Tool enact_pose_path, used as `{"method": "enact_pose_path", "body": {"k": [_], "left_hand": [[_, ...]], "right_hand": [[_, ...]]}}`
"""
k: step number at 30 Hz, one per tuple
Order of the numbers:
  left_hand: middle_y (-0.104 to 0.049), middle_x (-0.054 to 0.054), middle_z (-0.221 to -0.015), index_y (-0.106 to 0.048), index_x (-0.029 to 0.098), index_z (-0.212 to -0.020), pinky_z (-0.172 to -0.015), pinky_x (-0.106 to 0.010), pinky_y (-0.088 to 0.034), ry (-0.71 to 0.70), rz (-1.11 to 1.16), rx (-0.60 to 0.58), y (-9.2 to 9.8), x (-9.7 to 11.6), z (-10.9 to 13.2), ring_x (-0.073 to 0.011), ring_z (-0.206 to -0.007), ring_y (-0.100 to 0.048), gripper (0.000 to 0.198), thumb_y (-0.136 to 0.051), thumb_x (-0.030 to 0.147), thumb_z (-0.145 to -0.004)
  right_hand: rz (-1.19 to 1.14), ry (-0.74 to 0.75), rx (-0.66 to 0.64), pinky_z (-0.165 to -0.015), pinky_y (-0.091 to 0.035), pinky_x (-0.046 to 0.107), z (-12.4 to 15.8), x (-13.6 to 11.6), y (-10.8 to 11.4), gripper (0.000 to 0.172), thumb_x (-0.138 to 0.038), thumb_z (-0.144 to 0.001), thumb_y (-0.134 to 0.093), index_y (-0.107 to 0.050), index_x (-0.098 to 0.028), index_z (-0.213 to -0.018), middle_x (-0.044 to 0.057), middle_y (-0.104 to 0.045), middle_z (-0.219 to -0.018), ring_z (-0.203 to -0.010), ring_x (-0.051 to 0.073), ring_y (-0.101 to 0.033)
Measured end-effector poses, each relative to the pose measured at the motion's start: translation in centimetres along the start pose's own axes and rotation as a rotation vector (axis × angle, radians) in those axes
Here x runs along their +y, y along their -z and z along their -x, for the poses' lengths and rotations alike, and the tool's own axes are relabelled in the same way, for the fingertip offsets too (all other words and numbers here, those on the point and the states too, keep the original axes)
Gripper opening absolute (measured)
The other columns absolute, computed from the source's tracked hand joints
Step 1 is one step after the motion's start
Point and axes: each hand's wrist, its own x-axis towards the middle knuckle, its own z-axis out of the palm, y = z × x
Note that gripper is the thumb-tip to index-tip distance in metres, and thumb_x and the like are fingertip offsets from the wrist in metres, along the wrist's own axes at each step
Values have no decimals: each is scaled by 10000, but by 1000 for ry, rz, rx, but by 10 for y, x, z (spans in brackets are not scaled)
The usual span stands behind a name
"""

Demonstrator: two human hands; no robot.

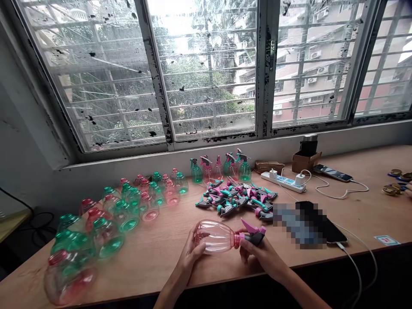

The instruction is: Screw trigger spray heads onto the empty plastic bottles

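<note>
My left hand (189,253) wraps round the base of a clear pink plastic bottle (215,235) lying sideways just above the wooden table (161,262). At the bottle's neck, my right hand (257,251) grips a pink and grey trigger spray head (252,231). Behind them lies a heap of loose spray heads (236,198) in pink, teal and grey. To the left, several empty pink and green bottles (125,208) lie scattered. A few finished spray bottles (222,168) stand upright by the window wall.
A white power strip (283,180) with chargers, a small cardboard box (305,159), a phone (333,173) and a dark tablet (322,221) with cables lie at the right. Another person's fingers (408,188) show at the far right edge beside gold caps (391,189).
</note>
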Motion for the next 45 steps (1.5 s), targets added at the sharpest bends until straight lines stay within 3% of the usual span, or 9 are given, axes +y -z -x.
{"method": "enact_pose_path", "body": {"k": [5,11,14,18,24,32,37,40,45], "left_hand": [[-671,-174,-1262,-487,221,-1470,-997,-501,-499,6,-45,18,2,-2,1,-408,-1216,-599,961,-838,642,-681],[-703,-143,-1154,-567,217,-1401,-946,-467,-531,40,-90,36,-1,4,6,-387,-1165,-626,792,-848,535,-732],[-703,-142,-1131,-567,214,-1394,-883,-461,-561,51,-81,25,-2,5,6,-382,-1119,-649,784,-837,547,-738],[-721,-158,-1146,-574,207,-1384,-965,-496,-524,52,-63,-3,-4,6,5,-387,-1123,-661,787,-839,559,-731],[-691,-151,-1293,-491,239,-1447,-1086,-521,-451,65,-59,-93,0,5,6,-397,-1239,-625,823,-856,471,-747],[-681,-132,-1290,-436,252,-1462,-1065,-502,-472,36,-84,-101,2,1,6,-370,-1229,-631,794,-822,439,-795],[-669,-139,-1267,-445,242,-1461,-1051,-503,-483,29,-86,-81,5,-4,2,-384,-1222,-624,834,-828,494,-765],[-569,-148,-1426,-403,264,-1497,-1072,-500,-465,-8,-97,-102,6,-5,3,-379,-1270,-583,868,-829,479,-771],[-287,-124,-1648,-320,367,-1532,-1072,-484,-467,-118,-134,-249,5,-3,7,-342,-1271,-569,895,-830,404,-797]], "right_hand": [[-30,-67,10,-492,-541,291,-2,7,2,512,-597,-812,-775,-657,-181,-1088,9,-681,-782,-539,151,-628],[-45,-91,-10,-430,-457,213,0,7,3,613,-503,-761,-864,-591,-215,-1229,-97,-569,-557,-427,95,-502],[-41,-82,50,-403,-441,201,0,9,3,577,-514,-760,-858,-597,-239,-1196,-73,-622,-648,-432,92,-516],[-33,-69,42,-399,-455,214,-3,14,6,457,-515,-770,-848,-621,-207,-1020,-7,-710,-733,-435,99,-550],[-13,-95,55,-399,-458,220,-6,21,10,426,-575,-816,-781,-634,-187,-915,-44,-633,-547,-402,120,-559],[-59,-70,27,-435,-493,215,-2,9,4,591,-473,-768,-868,-565,-224,-1211,-66,-649,-592,-450,117,-565],[-66,-66,27,-442,-485,212,-1,4,1,542,-465,-733,-894,-603,-219,-1118,-72,-632,-589,-447,106,-557],[-49,-64,19,-424,-453,207,-3,4,1,463,-499,-747,-873,-629,-201,-1004,-40,-667,-613,-437,107,-564],[-7,-61,8,-437,-456,217,-5,10,6,403,-536,-797,-820,-656,-177,-878,-26,-655,-546,-440,123,-585]]}}
